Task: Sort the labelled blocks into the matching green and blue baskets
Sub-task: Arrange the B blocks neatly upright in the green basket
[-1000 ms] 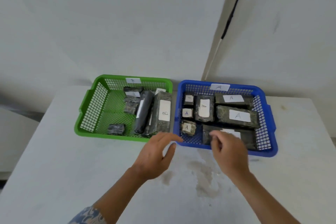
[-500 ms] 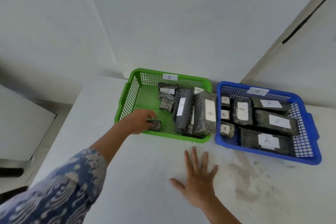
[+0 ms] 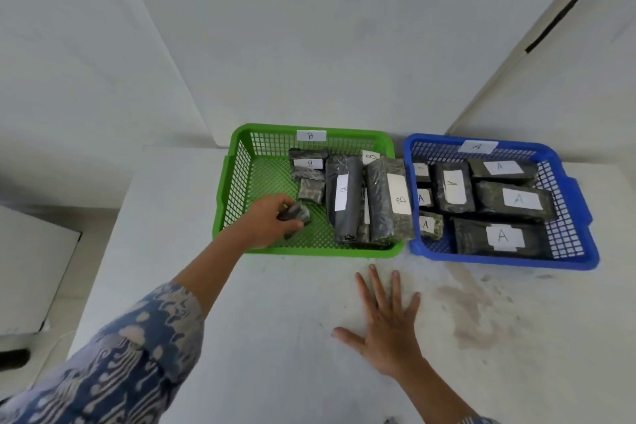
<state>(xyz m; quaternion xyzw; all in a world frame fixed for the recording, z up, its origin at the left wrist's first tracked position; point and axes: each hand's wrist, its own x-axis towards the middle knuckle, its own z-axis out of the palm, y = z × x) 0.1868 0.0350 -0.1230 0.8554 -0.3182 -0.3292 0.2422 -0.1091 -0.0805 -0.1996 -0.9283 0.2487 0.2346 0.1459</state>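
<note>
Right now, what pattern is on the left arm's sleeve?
The sleeve has a blue and white swirling batik-like print, shown best in the head view.

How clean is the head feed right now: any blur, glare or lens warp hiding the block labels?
Head view: lighting is soft and even, no glare; the A tags in the blue basket read clearly. Wide-angle warp bends the wall edges and stretches the sleeve. The small block gripped by the left hand in the green basket looks soft, its label unseen. The right hand lies flat, sharp.
</note>
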